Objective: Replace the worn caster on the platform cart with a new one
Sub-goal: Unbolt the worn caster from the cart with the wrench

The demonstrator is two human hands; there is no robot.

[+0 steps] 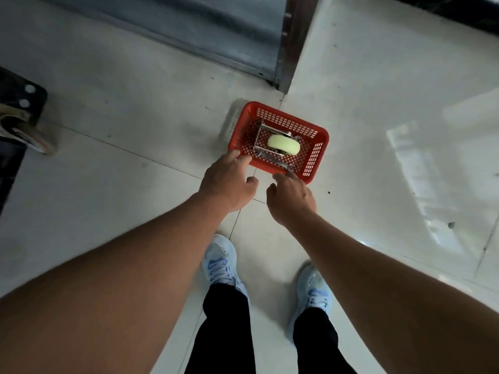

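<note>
**Red perforated plastic basket** (318, 147): rectangular, standing on the pale tiled floor (135, 125) ahead of the person's feet. Its long axis runs from the picture's left toward the lower right.

**New caster with pale green wheel and bright metal bracket** (283, 144): lying on its side inside the basket. The mounting plate stands on edge toward the basket's left end and the wheel toward the right end, so its long axis follows the basket's length.

**Silver metal wrench** (275, 160): in the basket just beside the caster, lying along the near long wall and parallel to it. One end is near the right hand's fingertips.

**Left hand** (229, 182): palm down, fingers extended and loosely spread, thumb held apart. The fingertips are at the basket's near left rim; whether they touch it cannot be told. Nothing is held.

**Right hand** (291, 195): palm down, fingers loosely curved and narrow, tips at the basket's near edge. Nothing is held.

**Worn caster with dirty grey wheel on a black plate with two silver bolts** (27, 130): at the far left edge, well apart from the basket, fixed to the dark platform cart (8, 171), wheel pointing toward the viewer.

**Pale blue lace-up shoes** (221, 263): a pair below the hands, with black trouser legs (224, 333) above them.
</note>
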